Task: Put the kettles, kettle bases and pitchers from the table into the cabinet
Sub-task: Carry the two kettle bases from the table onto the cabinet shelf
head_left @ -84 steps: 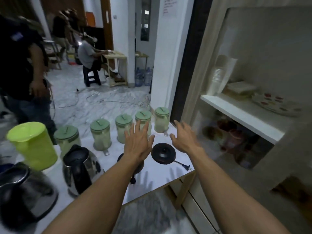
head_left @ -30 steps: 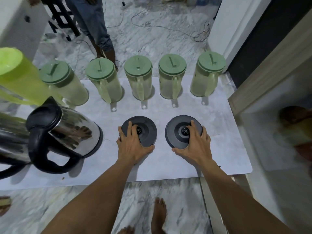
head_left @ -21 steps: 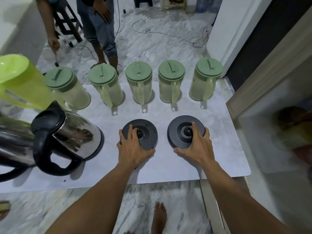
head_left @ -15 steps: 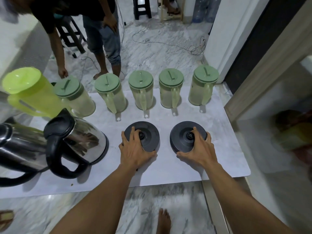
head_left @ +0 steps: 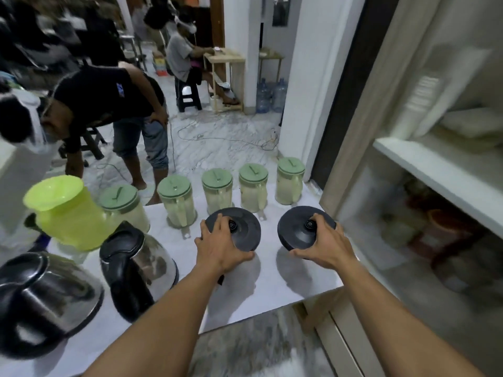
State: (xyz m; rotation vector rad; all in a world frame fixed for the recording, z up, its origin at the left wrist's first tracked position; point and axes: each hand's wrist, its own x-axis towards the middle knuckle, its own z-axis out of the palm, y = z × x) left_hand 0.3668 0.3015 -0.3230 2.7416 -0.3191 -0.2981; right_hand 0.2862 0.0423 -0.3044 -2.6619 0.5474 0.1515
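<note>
My left hand [head_left: 221,250] grips one round black kettle base [head_left: 239,227] by its near edge, lifted off the white table [head_left: 275,284] with its shadow below. My right hand [head_left: 325,247] grips the second black kettle base [head_left: 299,227] the same way, also raised and tilted. Two steel kettles with black handles stand at the left: one [head_left: 138,265] near the middle, a larger one [head_left: 40,297] at the left edge. A lime-green pitcher [head_left: 68,210] stands behind them. Several pale pitchers with green lids [head_left: 217,191] line the table's far edge.
The open cabinet [head_left: 435,170] is on the right, with a white shelf and blurred items on the level below it. A person in a black shirt [head_left: 109,104] bends over just beyond the table; another sits farther back. Cables lie on the marble floor.
Both hands have lifted the two kettle bases off the table and tilted them up. My view has swung up and right towards the cabinet.
</note>
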